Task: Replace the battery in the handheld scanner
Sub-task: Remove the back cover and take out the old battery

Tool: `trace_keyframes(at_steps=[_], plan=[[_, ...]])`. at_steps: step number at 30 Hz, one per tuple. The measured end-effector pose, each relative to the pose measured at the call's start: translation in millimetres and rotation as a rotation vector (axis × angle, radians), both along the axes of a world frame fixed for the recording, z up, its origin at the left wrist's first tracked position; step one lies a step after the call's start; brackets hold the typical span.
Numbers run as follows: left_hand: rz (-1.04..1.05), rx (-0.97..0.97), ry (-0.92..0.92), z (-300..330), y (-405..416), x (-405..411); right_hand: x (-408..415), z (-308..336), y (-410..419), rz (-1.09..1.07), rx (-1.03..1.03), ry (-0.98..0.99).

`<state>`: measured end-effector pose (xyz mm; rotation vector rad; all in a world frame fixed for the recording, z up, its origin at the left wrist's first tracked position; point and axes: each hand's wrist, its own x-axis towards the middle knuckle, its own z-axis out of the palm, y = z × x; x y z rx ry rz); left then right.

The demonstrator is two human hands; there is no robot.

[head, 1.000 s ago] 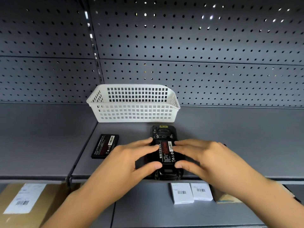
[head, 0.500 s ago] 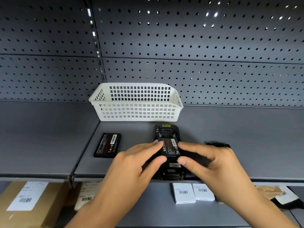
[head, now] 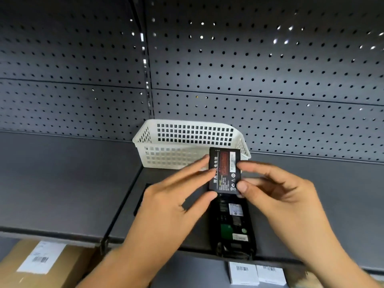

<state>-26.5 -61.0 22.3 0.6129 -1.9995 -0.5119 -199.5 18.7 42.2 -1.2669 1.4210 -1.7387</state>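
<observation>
Above the scanner (head: 232,225) we pinch the battery (head: 225,170) by its long edges between left hand (head: 176,202) and right hand (head: 278,196); it looks light, stiff and slippery.

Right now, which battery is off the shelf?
The red-labelled battery, held by the left hand and right hand; the other battery lies flat on the shelf.

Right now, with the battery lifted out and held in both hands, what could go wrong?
1. The battery is held only by fingertips of the left hand and right hand; it might slip and fall onto the open scanner.
2. The scanner lies at the front edge of the shelf, compartment exposed; a knock could push it off.
</observation>
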Motion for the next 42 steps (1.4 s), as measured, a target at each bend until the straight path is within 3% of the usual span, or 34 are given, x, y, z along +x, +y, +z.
trace_keyframes(at_steps=[2, 6, 12, 16, 20, 26, 30, 32, 35, 36, 37, 39, 40, 42], plan=[[0.003, -0.035, -0.024, 21.7, -23.5, -5.9, -6.6, 22.7, -26.8, 0.014, -0.007, 0.073], [-0.08, 0.264, -0.053, 65.9, -83.4, -19.6, -28.9, 57.9, -96.8, 0.087, 0.134, 0.116], [-0.061, 0.449, -0.468, 77.0, -154.1, -30.2, -41.1, 51.5, -163.0, 0.159, 0.494, 0.103], [-0.147, 0.757, -0.528, 67.7, -171.1, -43.1, -41.0, 41.5, -177.0, 0.164, 0.684, 0.432], [-0.154, 0.907, -0.635, 62.8, -182.1, -49.0, -41.9, 31.4, -191.0, 0.157, 0.859, 0.697], [-0.115, 0.836, -0.74, 55.5, -184.2, -55.6, -44.4, 28.1, -202.8, 0.143, 1.039, 0.953], [-0.113, 0.795, -0.771, 53.3, -184.2, -57.5, -46.1, 21.2, -199.1, 0.257, 0.924, 0.694], [-0.081, 0.728, -0.792, 53.4, -180.0, -57.0, -44.8, 22.9, -194.6, 0.266, 0.915, 0.701], [-0.028, 0.577, -0.791, 62.8, -175.0, -47.7, -37.2, 42.2, -183.8, 0.179, 0.904, 1.049], [-0.013, 0.512, -0.733, 69.8, -170.8, -40.4, -35.6, 50.9, -179.0, 0.123, 0.798, 1.156], [0.009, 0.433, -0.645, 77.1, -165.2, -30.7, -32.6, 61.7, -170.7, 0.053, 0.664, 1.126], [0.048, 0.261, -0.41, 86.9, -143.3, -1.9, -22.5, 79.7, -147.3, -0.009, 0.401, 0.81], [0.072, 0.231, -0.293, 87.5, -123.6, 15.0, -12.8, 83.7, -133.4, 0.036, 0.335, 0.681], [0.085, 0.256, -0.216, 72.3, -86.2, 51.3, 9.5, 72.9, -109.3, 0.203, 0.337, 0.61]])
